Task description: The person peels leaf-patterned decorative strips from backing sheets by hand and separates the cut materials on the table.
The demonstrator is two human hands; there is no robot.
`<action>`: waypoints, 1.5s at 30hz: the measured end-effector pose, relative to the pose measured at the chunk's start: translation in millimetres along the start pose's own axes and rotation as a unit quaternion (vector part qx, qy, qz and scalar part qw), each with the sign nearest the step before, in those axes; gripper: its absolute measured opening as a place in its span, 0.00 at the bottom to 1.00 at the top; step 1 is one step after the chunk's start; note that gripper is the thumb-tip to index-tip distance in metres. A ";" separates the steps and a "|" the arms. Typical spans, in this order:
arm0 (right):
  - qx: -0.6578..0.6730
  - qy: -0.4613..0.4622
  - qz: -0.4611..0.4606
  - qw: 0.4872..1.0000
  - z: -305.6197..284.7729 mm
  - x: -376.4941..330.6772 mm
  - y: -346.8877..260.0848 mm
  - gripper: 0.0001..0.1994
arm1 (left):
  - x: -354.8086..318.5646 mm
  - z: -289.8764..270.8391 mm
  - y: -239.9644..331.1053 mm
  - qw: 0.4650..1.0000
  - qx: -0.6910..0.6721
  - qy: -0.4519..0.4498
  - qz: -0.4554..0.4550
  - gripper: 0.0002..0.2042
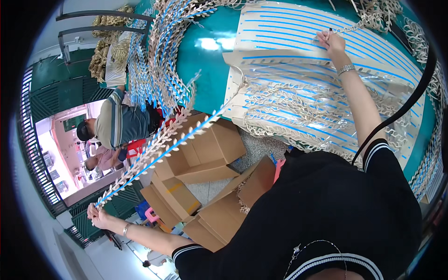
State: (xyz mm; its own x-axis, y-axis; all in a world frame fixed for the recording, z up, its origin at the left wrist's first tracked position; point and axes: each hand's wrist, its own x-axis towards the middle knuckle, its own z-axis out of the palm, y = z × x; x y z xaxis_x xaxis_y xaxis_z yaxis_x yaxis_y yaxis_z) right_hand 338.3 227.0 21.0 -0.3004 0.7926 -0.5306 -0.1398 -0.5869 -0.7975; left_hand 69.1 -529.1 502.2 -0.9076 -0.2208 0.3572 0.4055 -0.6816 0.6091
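At the far left my left hand (98,217) is closed around the ends of long leaf garlands (164,149). They are beige leaves on cord, one with a bright blue strip along its middle, stretched up toward the table. On the table at the upper right lies a large pale sheet (280,21) with rows of blue strips. Above it my right hand (332,42) is closed in a pinch, a small dark tip showing at the fingers; what it holds is too small to name. A thin leafy strand (350,29) runs right from beside these fingertips.
Clear plastic film (322,88) and more leaf strands cover the near part of the green table (200,70). Thick garland bundles (163,42) hang over its left side. Open cardboard boxes (210,144) stand on the floor. A person in a striped shirt (112,121) is at the left.
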 end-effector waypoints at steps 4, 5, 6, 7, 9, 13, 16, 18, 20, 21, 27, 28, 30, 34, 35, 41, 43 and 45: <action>-0.181 -0.278 -0.108 0.937 4.3 -23.6 -7.7 0.08 | 18.0 9.2 -10.4 0.967 0.229 0.061 0.098 0.13; -0.303 -0.338 -0.150 0.879 12.2 -36.0 -9.2 0.08 | 19.3 15.6 -13.2 0.994 0.105 0.019 0.010 0.13; -0.417 -0.390 -0.188 0.799 22.4 -50.7 -9.2 0.09 | 18.9 20.6 -16.6 0.997 -0.023 -0.024 -0.077 0.13; -0.547 -0.408 -0.117 0.721 44.3 -86.6 -23.6 0.11 | 24.6 18.3 -8.0 0.994 -0.035 -0.037 -0.096 0.13; -0.663 -0.413 -0.045 0.623 63.2 -130.1 -27.7 0.13 | 23.1 25.3 -10.7 0.994 -0.035 -0.044 -0.094 0.12; -0.681 -0.361 -0.388 0.505 83.3 -145.7 -1.0 0.13 | 20.5 47.9 -3.8 0.993 -0.026 -0.061 -0.096 0.12; -0.561 -0.373 -0.493 0.550 125.7 -146.7 9.4 0.12 | 10.7 61.5 -6.0 0.986 -0.031 -0.100 -0.130 0.12; -0.339 -0.408 -0.626 0.571 153.4 -130.7 37.5 0.10 | 11.6 71.0 -14.4 0.986 -0.044 -0.101 -0.128 0.12; -0.310 -0.442 -0.597 0.593 172.6 -128.4 66.0 0.09 | 15.2 77.0 -14.9 0.986 -0.042 -0.105 -0.119 0.12; -0.283 -0.476 -0.565 0.612 176.8 -125.5 75.6 0.09 | 13.6 80.3 -21.5 0.990 -0.039 -0.092 -0.104 0.12; -0.234 -0.618 -0.175 0.730 184.7 -141.0 64.0 0.09 | 13.3 70.7 -16.4 0.991 -0.020 -0.091 -0.093 0.12; -0.235 -0.618 -0.173 0.731 184.6 -137.6 66.6 0.09 | 16.4 66.0 -15.6 0.991 -0.020 -0.089 -0.094 0.12; -0.259 -0.533 -0.167 0.788 183.4 -129.4 68.4 0.09 | 31.7 44.2 -9.4 0.996 0.019 -0.027 -0.085 0.13; -0.223 -0.457 -0.188 0.840 175.3 -128.7 65.8 0.08 | 64.7 -26.1 7.1 0.989 0.005 0.088 -0.120 0.09; -0.229 -0.428 -0.206 0.850 170.9 -126.7 64.9 0.08 | 66.1 -36.6 3.4 0.988 0.029 0.106 -0.113 0.09; -0.238 -0.374 -0.301 0.844 159.8 -112.8 53.0 0.08 | 67.0 -54.2 -27.2 0.972 0.182 0.118 -0.094 0.07; -0.243 -0.375 -0.299 0.843 156.9 -108.3 51.5 0.08 | 59.1 -53.9 -37.9 0.951 0.281 0.107 -0.076 0.06; -0.209 -0.368 -0.310 0.851 154.4 -104.8 51.4 0.08 | 47.7 -53.7 -53.4 0.904 0.414 0.093 -0.059 0.05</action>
State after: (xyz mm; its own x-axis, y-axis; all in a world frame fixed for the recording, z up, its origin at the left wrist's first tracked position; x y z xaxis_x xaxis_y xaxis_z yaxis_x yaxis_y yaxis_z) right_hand 217.0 88.3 79.9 -0.8227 0.5197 0.2303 -0.1845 0.1389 -0.9730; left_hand -1.7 -540.7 448.7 -0.9211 -0.3465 0.1775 0.1781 0.0303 0.9835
